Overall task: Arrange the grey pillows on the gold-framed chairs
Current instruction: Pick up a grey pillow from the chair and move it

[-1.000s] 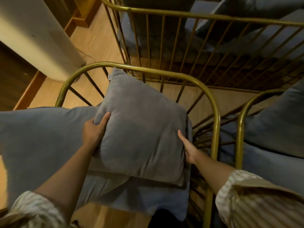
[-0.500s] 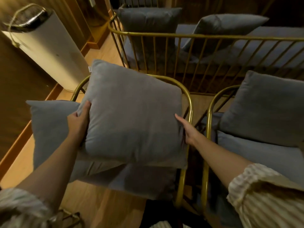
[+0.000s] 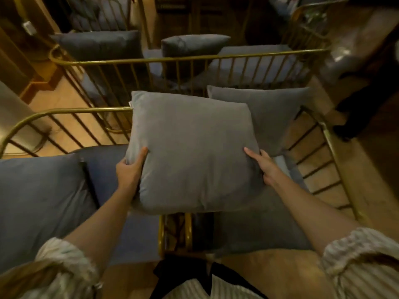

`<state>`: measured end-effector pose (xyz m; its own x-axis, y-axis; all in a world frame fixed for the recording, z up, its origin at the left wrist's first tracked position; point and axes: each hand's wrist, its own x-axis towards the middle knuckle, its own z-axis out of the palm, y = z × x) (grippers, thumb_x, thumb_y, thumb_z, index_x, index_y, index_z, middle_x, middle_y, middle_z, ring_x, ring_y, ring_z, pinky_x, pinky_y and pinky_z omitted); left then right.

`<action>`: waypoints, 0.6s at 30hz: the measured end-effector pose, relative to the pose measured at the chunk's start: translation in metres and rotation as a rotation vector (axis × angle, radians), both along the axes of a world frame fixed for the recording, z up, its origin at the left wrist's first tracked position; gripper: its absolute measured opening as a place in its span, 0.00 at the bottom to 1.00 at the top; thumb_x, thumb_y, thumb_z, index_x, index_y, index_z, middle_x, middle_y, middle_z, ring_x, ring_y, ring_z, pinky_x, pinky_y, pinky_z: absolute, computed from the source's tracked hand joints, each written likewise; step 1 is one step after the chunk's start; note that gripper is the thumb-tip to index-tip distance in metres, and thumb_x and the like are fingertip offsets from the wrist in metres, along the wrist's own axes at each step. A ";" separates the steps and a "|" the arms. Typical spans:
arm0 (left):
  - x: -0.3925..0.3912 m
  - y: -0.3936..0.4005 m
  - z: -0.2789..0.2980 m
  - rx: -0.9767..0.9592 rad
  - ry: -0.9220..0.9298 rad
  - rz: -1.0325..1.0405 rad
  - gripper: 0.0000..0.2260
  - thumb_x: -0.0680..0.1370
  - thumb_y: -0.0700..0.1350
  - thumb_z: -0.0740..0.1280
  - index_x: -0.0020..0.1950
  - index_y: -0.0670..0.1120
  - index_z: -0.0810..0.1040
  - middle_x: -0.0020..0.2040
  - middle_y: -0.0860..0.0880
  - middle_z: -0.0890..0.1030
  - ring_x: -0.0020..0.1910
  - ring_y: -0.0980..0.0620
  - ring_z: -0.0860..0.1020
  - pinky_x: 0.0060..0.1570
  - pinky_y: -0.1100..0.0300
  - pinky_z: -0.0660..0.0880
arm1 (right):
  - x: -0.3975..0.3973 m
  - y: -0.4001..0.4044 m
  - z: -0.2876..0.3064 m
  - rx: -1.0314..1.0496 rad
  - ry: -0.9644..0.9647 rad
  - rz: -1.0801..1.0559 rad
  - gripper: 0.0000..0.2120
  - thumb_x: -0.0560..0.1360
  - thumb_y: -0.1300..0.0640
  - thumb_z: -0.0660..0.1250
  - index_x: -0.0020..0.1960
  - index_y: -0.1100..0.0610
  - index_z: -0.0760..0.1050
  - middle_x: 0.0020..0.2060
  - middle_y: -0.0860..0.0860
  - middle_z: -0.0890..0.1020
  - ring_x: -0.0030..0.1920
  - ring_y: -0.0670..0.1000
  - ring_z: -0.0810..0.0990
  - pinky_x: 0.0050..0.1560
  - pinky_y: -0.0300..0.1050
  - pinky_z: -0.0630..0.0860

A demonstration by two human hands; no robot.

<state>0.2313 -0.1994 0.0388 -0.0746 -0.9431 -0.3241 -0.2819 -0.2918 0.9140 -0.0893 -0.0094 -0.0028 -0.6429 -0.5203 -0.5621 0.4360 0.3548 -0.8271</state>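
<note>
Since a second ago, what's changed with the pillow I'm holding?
The held pillow was carried rightward, off the left chair and toward the right chair, now overlapping the pillow leaning there. Left hand and right hand still grip its sides. The big pillow stayed put.

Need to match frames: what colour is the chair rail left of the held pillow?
Gold, metal rail, seen in the head view.

Left hand and right hand grip a grey pillow above two gold-framed chairs
</note>
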 end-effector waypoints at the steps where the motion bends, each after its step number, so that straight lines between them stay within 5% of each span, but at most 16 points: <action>1: -0.013 0.013 -0.007 0.022 0.016 -0.026 0.29 0.71 0.64 0.72 0.61 0.43 0.78 0.57 0.46 0.82 0.54 0.48 0.79 0.51 0.54 0.75 | -0.009 0.020 0.005 0.013 0.020 -0.018 0.68 0.41 0.34 0.83 0.75 0.57 0.64 0.65 0.55 0.79 0.61 0.58 0.81 0.64 0.60 0.76; 5: -0.071 0.070 -0.036 0.094 0.041 -0.122 0.33 0.69 0.65 0.72 0.65 0.44 0.77 0.58 0.46 0.82 0.56 0.46 0.79 0.54 0.51 0.76 | -0.051 0.098 0.010 0.019 0.067 -0.119 0.63 0.42 0.35 0.84 0.73 0.55 0.69 0.63 0.54 0.81 0.58 0.56 0.83 0.62 0.56 0.78; 7: -0.095 0.092 -0.049 0.108 0.017 -0.239 0.37 0.67 0.65 0.74 0.70 0.46 0.73 0.63 0.46 0.80 0.62 0.44 0.78 0.60 0.49 0.75 | -0.066 0.125 0.014 0.036 0.083 -0.126 0.50 0.55 0.40 0.82 0.72 0.56 0.71 0.63 0.55 0.82 0.58 0.56 0.82 0.61 0.53 0.78; 9: -0.116 0.112 -0.062 0.127 -0.043 -0.413 0.49 0.62 0.66 0.77 0.77 0.50 0.62 0.71 0.47 0.73 0.69 0.44 0.73 0.67 0.46 0.71 | -0.080 0.147 0.010 0.086 0.114 -0.102 0.40 0.66 0.45 0.79 0.73 0.56 0.70 0.66 0.54 0.79 0.61 0.56 0.80 0.64 0.53 0.76; 11: -0.135 0.129 -0.078 0.108 -0.111 -0.619 0.58 0.59 0.65 0.80 0.80 0.53 0.51 0.77 0.48 0.63 0.75 0.44 0.65 0.72 0.43 0.65 | -0.086 0.158 0.003 0.167 0.162 -0.005 0.42 0.68 0.45 0.77 0.76 0.55 0.64 0.70 0.52 0.75 0.66 0.54 0.76 0.65 0.50 0.73; 13: -0.155 0.148 -0.091 0.064 -0.316 -0.879 0.59 0.62 0.64 0.78 0.80 0.55 0.43 0.82 0.47 0.49 0.80 0.41 0.50 0.75 0.40 0.55 | -0.081 0.160 -0.009 0.317 0.196 0.200 0.51 0.66 0.38 0.76 0.80 0.51 0.56 0.77 0.54 0.66 0.74 0.57 0.67 0.69 0.53 0.69; 15: -0.167 0.165 -0.101 0.056 -0.596 -1.047 0.58 0.64 0.68 0.74 0.80 0.58 0.36 0.80 0.47 0.31 0.78 0.37 0.34 0.75 0.37 0.43 | -0.067 0.156 -0.027 0.617 0.330 0.544 0.52 0.68 0.34 0.72 0.81 0.45 0.44 0.82 0.56 0.47 0.80 0.63 0.48 0.77 0.64 0.54; 18: -0.170 0.168 -0.109 0.064 -0.705 -1.058 0.56 0.67 0.67 0.72 0.79 0.58 0.33 0.78 0.45 0.27 0.77 0.35 0.31 0.75 0.35 0.41 | -0.045 0.148 -0.039 0.805 0.492 0.694 0.55 0.69 0.30 0.68 0.79 0.41 0.33 0.79 0.55 0.31 0.78 0.65 0.31 0.74 0.71 0.39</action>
<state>0.0613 -0.0315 -0.0706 -0.5719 -0.5103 -0.6423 -0.8200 0.3341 0.4647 -0.1342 0.1385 -0.0420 -0.6006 -0.4529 -0.6589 -0.3617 0.8889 -0.2812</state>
